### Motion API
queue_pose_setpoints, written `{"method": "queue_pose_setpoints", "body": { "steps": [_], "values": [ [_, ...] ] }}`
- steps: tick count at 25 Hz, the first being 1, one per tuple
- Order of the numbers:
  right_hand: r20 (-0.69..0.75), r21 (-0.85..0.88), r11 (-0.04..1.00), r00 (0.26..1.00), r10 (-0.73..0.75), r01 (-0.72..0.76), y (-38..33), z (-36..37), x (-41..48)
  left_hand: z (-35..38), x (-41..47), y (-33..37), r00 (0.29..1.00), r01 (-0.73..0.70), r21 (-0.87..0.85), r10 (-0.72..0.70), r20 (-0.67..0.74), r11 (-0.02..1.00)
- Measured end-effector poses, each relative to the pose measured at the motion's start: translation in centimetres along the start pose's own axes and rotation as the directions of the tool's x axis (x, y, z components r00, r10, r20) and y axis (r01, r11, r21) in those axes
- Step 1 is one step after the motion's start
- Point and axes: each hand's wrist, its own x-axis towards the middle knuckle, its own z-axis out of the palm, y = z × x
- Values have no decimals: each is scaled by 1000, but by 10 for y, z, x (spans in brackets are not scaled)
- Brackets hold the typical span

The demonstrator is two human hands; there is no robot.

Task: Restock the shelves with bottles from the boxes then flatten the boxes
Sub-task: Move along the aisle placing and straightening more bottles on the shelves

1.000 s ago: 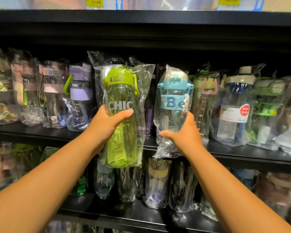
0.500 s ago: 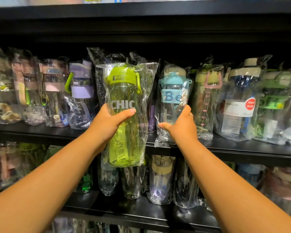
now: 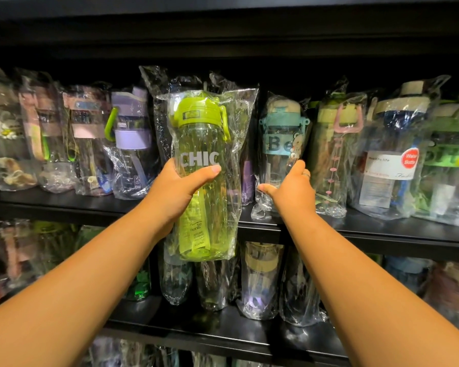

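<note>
My left hand (image 3: 179, 190) grips a green bottle (image 3: 204, 181) marked "CHIC", wrapped in clear plastic, and holds it upright in front of the middle shelf (image 3: 368, 229). A blue bottle (image 3: 280, 149) marked "Be", also wrapped, stands on that shelf just right of it. My right hand (image 3: 293, 190) rests against the blue bottle's lower right side with fingers spread and thumb out; it does not close around the bottle.
Wrapped bottles line the middle shelf on both sides: a purple one (image 3: 131, 144) to the left, a pink-handled one (image 3: 337, 154) and a white-labelled one (image 3: 392, 165) to the right. More bottles fill the lower shelf (image 3: 223, 332). A dark shelf edge runs overhead.
My right hand has set the blue bottle back onto the shelf and loosened its grip, fingers now spread at its side. The green bottle has stayed in my left hand.
</note>
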Motion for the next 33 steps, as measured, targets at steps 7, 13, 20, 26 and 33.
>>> {"method": "queue_pose_setpoints", "body": {
  "steps": [7,13,20,26,33],
  "values": [
    [104,152,988,995,-9,-6,3,-14,-25,1,-2,6,1000,3,8,-3,-13,1000],
    [120,466,860,947,-297,210,-9,-32,-92,13,-1,26,999,-31,-87,32,11,996],
    [357,683,729,851,-386,44,-31,-37,-79,27,8,32,997,-32,-19,34,67,999],
    [213,625,768,915,-342,141,-34,-27,-77,6,4,31,993,-75,180,57,104,981],
    [53,410,901,982,-180,143,-43,-10,-74,-49,18,-39,946,-314,726,270,182,612]
  ]
}}
